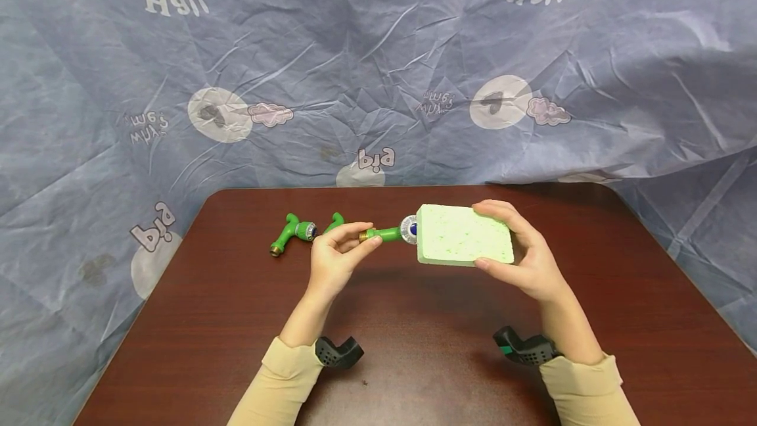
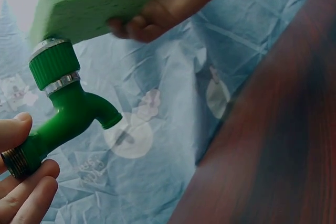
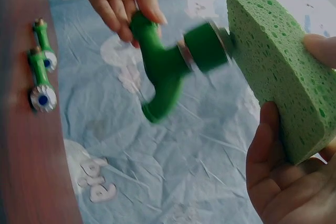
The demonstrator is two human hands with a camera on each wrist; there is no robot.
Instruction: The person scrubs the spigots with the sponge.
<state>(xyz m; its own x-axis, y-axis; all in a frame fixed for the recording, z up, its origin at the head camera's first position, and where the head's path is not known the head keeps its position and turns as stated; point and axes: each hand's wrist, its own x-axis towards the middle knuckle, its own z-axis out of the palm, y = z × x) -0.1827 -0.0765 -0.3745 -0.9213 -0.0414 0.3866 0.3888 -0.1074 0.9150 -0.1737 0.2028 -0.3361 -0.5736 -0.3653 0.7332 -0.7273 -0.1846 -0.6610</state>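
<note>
Above the table, my left hand (image 1: pixel 334 261) pinches a green faucet (image 2: pixel 71 111) by its brass threaded end. The faucet's ribbed knob with a silver rim faces a light green sponge (image 1: pixel 464 235). My right hand (image 1: pixel 529 258) grips that sponge by its right end, thumb on one long edge and fingers on the other. In the right wrist view the sponge's porous face (image 3: pixel 278 56) meets the knob's end. The head view shows the sponge covering part of the knob. Around the left hand, fingers (image 2: pixel 37 198) and thumb hold only the threaded base.
Two more green faucets lie on the brown table (image 1: pixel 402 360): one faucet (image 1: pixel 290 232) at the back left, and another faucet (image 1: pixel 337 221) partly behind the left hand. A blue-grey printed sheet (image 1: pixel 355 71) hangs behind the table. Each wrist wears a black device (image 1: pixel 340 352).
</note>
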